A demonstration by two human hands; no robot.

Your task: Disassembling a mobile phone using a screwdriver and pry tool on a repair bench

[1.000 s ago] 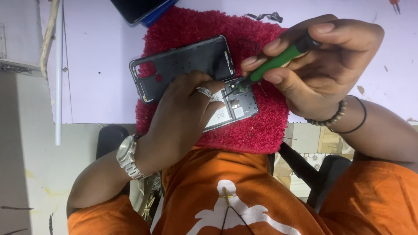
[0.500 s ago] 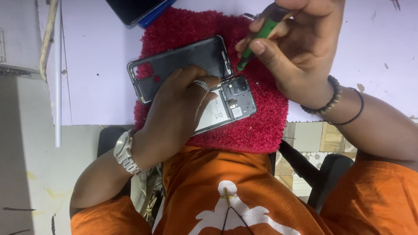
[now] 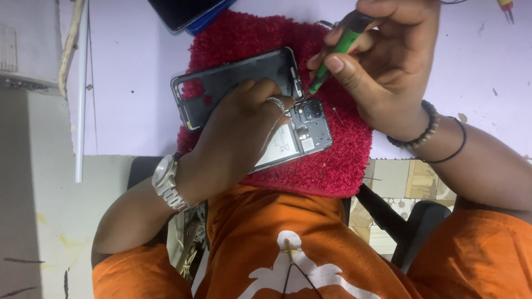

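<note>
With the left hand [image 3: 244, 127] pressing the opened phone [image 3: 302, 133] flat on the red mat [image 3: 332, 166], the right hand [image 3: 382, 61] grips a green screwdriver [image 3: 332, 52] at the camera corner, so this looks like screw work calling for a steady, upright tip.

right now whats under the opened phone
A red fuzzy mat lies under the opened phone, on the lilac table. The left hand covers most of the phone, so that part is hidden.
</note>
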